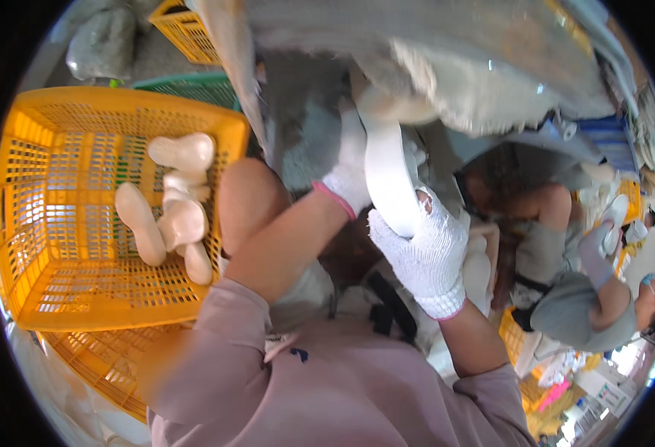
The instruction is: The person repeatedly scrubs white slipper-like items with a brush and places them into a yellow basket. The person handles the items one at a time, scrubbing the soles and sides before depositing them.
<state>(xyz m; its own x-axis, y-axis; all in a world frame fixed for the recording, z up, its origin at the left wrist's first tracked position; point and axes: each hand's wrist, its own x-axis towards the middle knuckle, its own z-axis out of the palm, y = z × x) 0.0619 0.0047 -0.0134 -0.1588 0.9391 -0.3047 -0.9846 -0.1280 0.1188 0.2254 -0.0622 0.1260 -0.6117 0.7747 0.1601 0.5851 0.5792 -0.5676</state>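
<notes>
My right hand, in a white knitted glove with a pink cuff edge, is closed around the near end of a white shoe sole. The sole points away from me. Its far end reaches a pale, blurred rounded surface below a frayed beige edge. My left hand, gloved the same way, is beside and partly behind the sole; its fingers are blurred and partly hidden. Several cream shoe soles lie loosely piled in a yellow plastic crate on my left.
Another yellow crate is under the first. A green crate and a smaller yellow crate stand beyond. A plastic-covered bulk hangs over the work spot. To the right, a masked person sits holding a pale sole.
</notes>
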